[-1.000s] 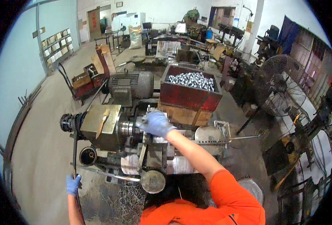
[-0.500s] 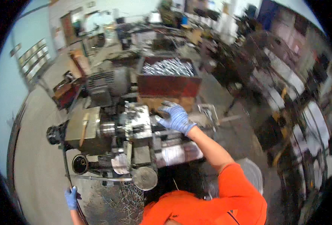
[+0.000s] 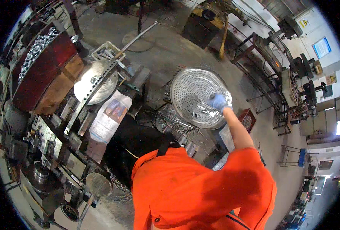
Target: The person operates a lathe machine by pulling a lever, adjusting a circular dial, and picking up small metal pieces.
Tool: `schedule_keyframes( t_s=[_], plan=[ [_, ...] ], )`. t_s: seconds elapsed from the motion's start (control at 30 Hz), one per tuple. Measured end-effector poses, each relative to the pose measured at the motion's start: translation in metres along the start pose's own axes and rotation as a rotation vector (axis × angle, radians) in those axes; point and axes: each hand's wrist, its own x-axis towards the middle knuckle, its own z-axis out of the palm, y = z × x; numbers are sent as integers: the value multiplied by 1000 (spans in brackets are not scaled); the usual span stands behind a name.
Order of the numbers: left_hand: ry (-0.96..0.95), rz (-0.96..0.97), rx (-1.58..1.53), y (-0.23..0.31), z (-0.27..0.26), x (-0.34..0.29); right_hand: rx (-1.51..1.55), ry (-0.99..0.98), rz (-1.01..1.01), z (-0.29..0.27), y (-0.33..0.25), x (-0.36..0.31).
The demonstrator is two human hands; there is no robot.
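My right hand [image 3: 218, 102], in a bluish-grey knit glove, is over the right part of a round perforated metal tray [image 3: 185, 88]. Its fingers look bent and pressed together among small shiny metal pieces [image 3: 203, 111] lying on the tray; whatever they hold, if anything, is hidden. More bright pieces sit beside the hand at the tray's right rim. My left hand is out of the picture.
A lathe [image 3: 45, 138] stands at left, with a smooth metal disc [image 3: 95, 82] and a cloth sack [image 3: 110, 117] near it. Behind is a dark red bin [image 3: 47, 65] heaped with metal parts. Metal shavings [image 3: 174, 124] litter the floor below the tray. Machines on stands [image 3: 289, 88] line the right.
My view has swung right, from the lathe to the perforated tray. My right hand has gone from above the lathe to the tray. My left hand has left the picture.
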Motion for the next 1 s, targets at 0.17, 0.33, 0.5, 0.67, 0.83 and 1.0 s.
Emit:
schedule_keyframes(
  t_s=[0.17, 0.33, 0.5, 0.67, 0.83, 1.0],
  plan=[
    [-23, 9, 93, -3, 18, 3, -153, -159, -101, 68, 37, -30],
    [32, 14, 177, -11, -17, 3, -351, -240, -258, 85, 48, -16],
    [102, 87, 409, 6, -90, 16, -229, -208, -111, 55, 42, -38],
    [443, 450, 1264, 64, -168, -44, 232, 208, -238, 6, -14, -49],
    [166, 594, -251, 140, -96, -67, 452, 249, -989, -61, -216, -107],
    [-385, 664, -139, 232, 44, -96, 544, 207, -1894, -64, -374, -207]
  ],
)
